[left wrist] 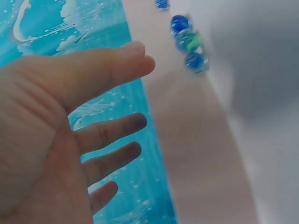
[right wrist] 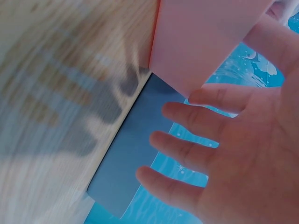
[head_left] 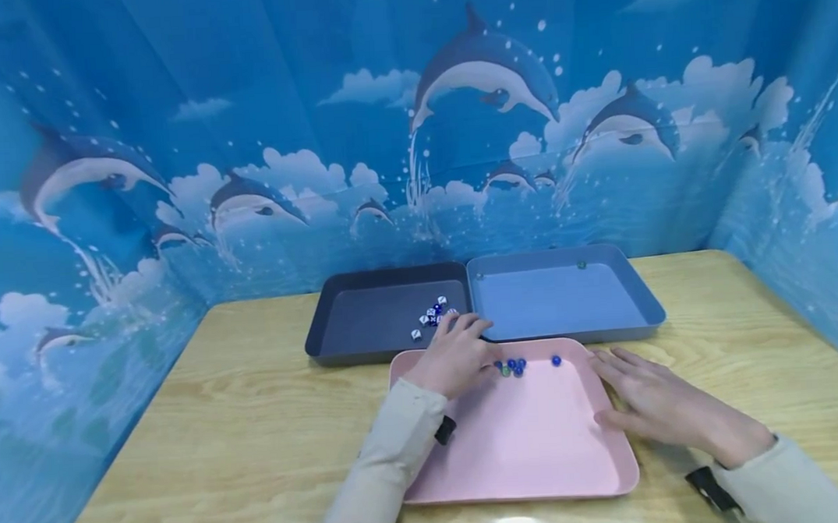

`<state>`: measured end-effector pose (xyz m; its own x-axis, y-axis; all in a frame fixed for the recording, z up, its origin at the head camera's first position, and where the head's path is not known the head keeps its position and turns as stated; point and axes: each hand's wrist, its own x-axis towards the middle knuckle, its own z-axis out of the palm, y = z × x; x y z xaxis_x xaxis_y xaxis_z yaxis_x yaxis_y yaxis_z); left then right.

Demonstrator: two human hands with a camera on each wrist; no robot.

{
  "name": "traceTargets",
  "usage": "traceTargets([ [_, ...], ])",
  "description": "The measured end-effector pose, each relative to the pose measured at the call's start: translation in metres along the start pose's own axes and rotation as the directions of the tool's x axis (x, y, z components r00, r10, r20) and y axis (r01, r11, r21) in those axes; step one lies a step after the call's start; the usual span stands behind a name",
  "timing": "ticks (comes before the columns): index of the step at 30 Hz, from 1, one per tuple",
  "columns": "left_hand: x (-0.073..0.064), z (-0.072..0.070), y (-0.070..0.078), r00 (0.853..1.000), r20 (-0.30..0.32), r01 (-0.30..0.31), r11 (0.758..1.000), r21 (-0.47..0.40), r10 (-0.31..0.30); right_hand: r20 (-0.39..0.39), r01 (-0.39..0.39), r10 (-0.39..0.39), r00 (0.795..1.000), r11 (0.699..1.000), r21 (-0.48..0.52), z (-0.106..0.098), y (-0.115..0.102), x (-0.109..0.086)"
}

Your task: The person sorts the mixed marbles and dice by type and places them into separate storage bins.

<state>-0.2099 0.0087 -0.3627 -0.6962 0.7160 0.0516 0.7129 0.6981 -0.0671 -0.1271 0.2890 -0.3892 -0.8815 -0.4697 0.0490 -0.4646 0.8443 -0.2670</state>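
My left hand [head_left: 457,360] is over the far left part of the pink tray [head_left: 533,451], its fingers reaching above the rim toward the dark tray. In the left wrist view that hand [left wrist: 56,116] holds nothing, its fingers spread apart. Blue marbles [head_left: 518,370] cluster with a green marble [head_left: 506,371] at the tray's far side, just right of the left hand. Another blue marble [head_left: 556,361] lies apart, farther right. Along the pink tray's right wall lies my right hand [head_left: 650,400], with extended fingers at the far right corner and thumb at the rim; it grips nothing.
Behind the pink tray, a dark grey tray [head_left: 365,311] contains several white and blue dice [head_left: 432,315]. Beside it on the right stands a blue-grey tray [head_left: 561,302] with a greenish marble [head_left: 581,264] at its far wall. A dolphin-print curtain [head_left: 357,139] surrounds the wooden table [head_left: 208,427].
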Motion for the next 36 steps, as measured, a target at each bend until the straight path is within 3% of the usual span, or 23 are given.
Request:
traceTargets([
  [10, 0.001, 0.007, 0.005, 0.993, 0.093, 0.071, 0.997, 0.035, -0.074, 0.024, -0.009, 0.009, 1.000, 1.000, 0.005, -0.001, 0.001, -0.001],
  [15, 0.001, 0.007, 0.006, 0.991, 0.111, 0.071, 0.996, 0.048, -0.076, 0.021, -0.007, 0.007, 1.000, 1.000, 0.004, -0.001, 0.000, 0.000],
  [23, 0.000, 0.008, 0.006, 0.995, 0.084, 0.051, 0.998, 0.042, -0.055, 0.013, -0.002, 0.002, 1.000, 1.000, -0.002, 0.000, 0.001, 0.000],
  [30, 0.002, 0.012, 0.004, 0.994, 0.072, 0.080, 0.995, 0.052, -0.084, -0.006, 0.000, 0.000, 1.000, 1.000, 0.003, 0.001, 0.002, 0.001],
  [36, 0.003, 0.015, 0.002, 0.993, -0.004, 0.117, 0.988, 0.103, -0.117, -0.026, 0.007, -0.007, 1.000, 1.000, -0.005, 0.002, 0.002, 0.000],
])
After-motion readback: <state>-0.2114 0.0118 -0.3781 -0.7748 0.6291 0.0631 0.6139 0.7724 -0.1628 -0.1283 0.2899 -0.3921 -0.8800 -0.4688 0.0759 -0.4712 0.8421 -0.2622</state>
